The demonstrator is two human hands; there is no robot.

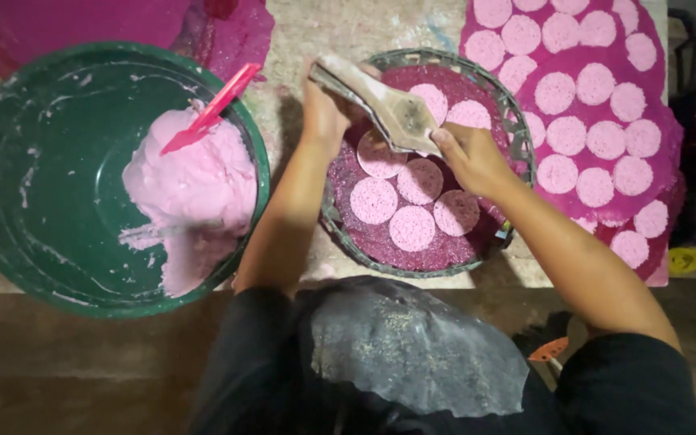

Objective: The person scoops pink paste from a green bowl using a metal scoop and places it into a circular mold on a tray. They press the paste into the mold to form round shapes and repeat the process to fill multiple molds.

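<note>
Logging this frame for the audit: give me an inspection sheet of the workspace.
Surface: pale worktop, smeared and stained pink in places.
Job's things: round woven tray with a magenta layer and pale pink discs; a worn paddle-shaped tool above it.
Clutter: green basin with pink paste and a red spatula; magenta sheet covered with discs on the right; grey sheet on the lap.
Grippers: left hand holds the tool's handle end; right hand fingers press its wide end.
Cables: nothing seen.
Surroundings: dark, unclear objects at the right edge.
</note>
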